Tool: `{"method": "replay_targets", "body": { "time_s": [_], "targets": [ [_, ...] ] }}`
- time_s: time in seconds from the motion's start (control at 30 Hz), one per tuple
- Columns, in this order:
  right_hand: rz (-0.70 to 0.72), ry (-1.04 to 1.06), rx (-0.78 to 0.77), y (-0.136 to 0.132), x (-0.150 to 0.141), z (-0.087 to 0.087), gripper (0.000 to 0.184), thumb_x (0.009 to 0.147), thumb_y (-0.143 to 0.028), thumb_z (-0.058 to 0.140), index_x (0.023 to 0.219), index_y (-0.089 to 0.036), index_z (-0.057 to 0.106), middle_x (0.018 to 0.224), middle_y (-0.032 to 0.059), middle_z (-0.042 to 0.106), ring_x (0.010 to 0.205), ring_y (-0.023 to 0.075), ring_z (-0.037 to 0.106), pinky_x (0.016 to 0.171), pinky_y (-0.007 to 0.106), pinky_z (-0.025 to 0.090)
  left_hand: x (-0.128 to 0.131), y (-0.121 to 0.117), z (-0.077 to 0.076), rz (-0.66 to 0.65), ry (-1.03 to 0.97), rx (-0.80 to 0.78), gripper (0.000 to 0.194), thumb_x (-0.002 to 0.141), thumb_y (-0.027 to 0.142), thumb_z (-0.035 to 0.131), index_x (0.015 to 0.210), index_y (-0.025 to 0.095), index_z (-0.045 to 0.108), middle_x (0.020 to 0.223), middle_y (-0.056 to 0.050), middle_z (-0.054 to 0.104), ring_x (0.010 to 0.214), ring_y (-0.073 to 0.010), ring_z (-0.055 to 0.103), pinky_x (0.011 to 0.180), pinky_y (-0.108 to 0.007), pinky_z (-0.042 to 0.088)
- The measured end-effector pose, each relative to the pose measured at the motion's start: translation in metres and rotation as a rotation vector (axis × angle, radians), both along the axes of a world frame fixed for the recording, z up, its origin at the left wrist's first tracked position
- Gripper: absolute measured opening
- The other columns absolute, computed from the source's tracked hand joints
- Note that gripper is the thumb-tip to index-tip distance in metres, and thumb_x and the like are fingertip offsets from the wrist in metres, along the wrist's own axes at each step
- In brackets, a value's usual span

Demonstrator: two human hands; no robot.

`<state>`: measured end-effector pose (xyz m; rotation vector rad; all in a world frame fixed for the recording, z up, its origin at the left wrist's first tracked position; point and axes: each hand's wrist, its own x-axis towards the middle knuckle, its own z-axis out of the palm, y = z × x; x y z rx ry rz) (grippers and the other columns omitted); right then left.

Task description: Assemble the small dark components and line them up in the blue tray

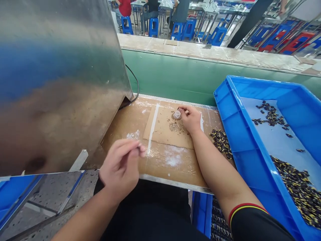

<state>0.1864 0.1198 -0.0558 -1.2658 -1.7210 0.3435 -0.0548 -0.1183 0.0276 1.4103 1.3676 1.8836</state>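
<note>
The right hand (190, 117), thumb and fingers bent close together, is right at a small, whitish, round lump (177, 115) on a flat tan cardboard sheet (163, 134); its grip is unclear. The blurred left hand (122, 162) hovers nearer the body, fingers curled toward the thumb, contents indiscernible. Rightward, small black-and-yellow pieces (221, 142) lie beside a blue plastic tray (244, 140).

Illumination is bright and diffuse; soft reflections smear the metal panel (62, 83) (plain from where I stand); the left hand (120, 164) is slightly blurred.
</note>
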Motion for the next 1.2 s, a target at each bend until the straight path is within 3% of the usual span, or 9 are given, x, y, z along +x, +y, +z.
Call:
{"method": "replay_targets", "body": {
  "time_s": [0.13,0.27,0.33,0.47,0.57,0.7,0.83,1.0,1.2],
  "targets": [
    [-0.084,0.042,0.006,-0.001,0.001,0.007,0.023,0.097,-0.035,0.062,0.104,-0.021,0.077,0.099,0.0072,0.079,0.08,0.0191,0.068,0.081,0.035,0.056,0.034,0.051,-0.013,-0.225,-0.222,-0.238,0.024,0.094,0.03,0.075,0.116,0.022,0.08,0.099,-0.008,0.076,0.083,-0.0158,0.075,0.08,-0.031,0.067],
    [-0.194,0.236,-0.005,-0.012,0.007,0.031,0.02,0.095,-0.036,0.063,0.102,-0.02,0.073,0.098,0.0069,0.077,0.083,0.0185,0.069,0.079,0.034,0.057,0.05,0.092,-0.023,-0.356,-0.361,-0.363,0.039,0.085,0.037,0.085,0.117,0.016,0.078,0.095,-0.009,0.079,0.084,-0.0176,0.076,0.084,-0.033,0.068],
    [-0.168,0.396,-0.044,-0.022,0.011,0.043,0.018,0.092,-0.035,0.066,0.103,-0.021,0.07,0.095,0.0063,0.075,0.084,0.0184,0.07,0.078,0.034,0.058,0.055,0.105,-0.026,-0.4,-0.372,-0.378,0.039,0.082,0.039,0.087,0.112,0.015,0.079,0.093,-0.01,0.079,0.083,-0.0175,0.076,0.083,-0.033,0.068],
    [0.041,0.686,-0.248,-0.052,0.014,0.054,0.023,0.089,-0.036,0.073,0.108,-0.024,0.071,0.091,0.0029,0.073,0.081,0.0163,0.069,0.072,0.031,0.056,0.059,0.125,-0.03,-0.466,-0.318,-0.331,0.033,0.084,0.043,0.086,0.1,0.015,0.078,0.086,-0.008,0.078,0.075,-0.0159,0.075,0.074,-0.03,0.067],
    [0.187,0.8,-0.405,-0.075,0.013,0.048,0.025,0.084,-0.042,0.082,0.101,-0.025,0.073,0.089,0.0013,0.072,0.079,0.0146,0.067,0.069,0.03,0.055,0.06,0.131,-0.036,-0.479,-0.246,-0.322,0.034,0.085,0.045,0.084,0.099,0.015,0.079,0.083,-0.008,0.078,0.073,-0.0169,0.076,0.073,-0.031,0.067],
    [0.283,0.892,-0.51,-0.091,0.011,0.035,0.033,0.077,-0.048,0.09,0.095,-0.026,0.073,0.081,-0.001,0.07,0.076,0.0142,0.066,0.07,0.03,0.056,0.058,0.13,-0.043,-0.5,-0.206,-0.422,0.037,0.082,0.046,0.087,0.099,0.014,0.079,0.09,-0.012,0.08,0.083,-0.0213,0.079,0.086,-0.037,0.067],
    [0.333,1.005,-0.611,-0.093,0.006,0.033,0.038,0.073,-0.05,0.092,0.098,-0.027,0.075,0.081,-0.0022,0.07,0.073,0.0125,0.063,0.067,0.028,0.055,0.059,0.126,-0.045,-0.459,-0.197,-0.455,0.035,0.08,0.042,0.088,0.099,0.014,0.077,0.088,-0.01,0.079,0.08,-0.02,0.076,0.084,-0.036,0.066],
    [0.38,1.097,-0.739,-0.093,0.001,0.037,0.036,0.072,-0.047,0.093,0.095,-0.028,0.073,0.08,-0.0035,0.068,0.071,0.0114,0.061,0.066,0.026,0.054,0.061,0.125,-0.047,-0.423,-0.09,-0.423,0.025,0.09,0.032,0.075,0.109,0.016,0.076,0.09,-0.007,0.076,0.077,-0.0159,0.072,0.078,-0.03,0.063],
    [0.399,1.091,-0.748,-0.097,-0.002,0.038,0.033,0.074,-0.045,0.092,0.092,-0.028,0.071,0.08,-0.0032,0.07,0.072,0.0123,0.062,0.067,0.027,0.053,0.066,0.126,-0.052,-0.443,-0.112,-0.402,0.021,0.094,0.027,0.068,0.112,0.017,0.073,0.089,-0.006,0.072,0.077,-0.0144,0.069,0.072,-0.027,0.061]
  ]
}}
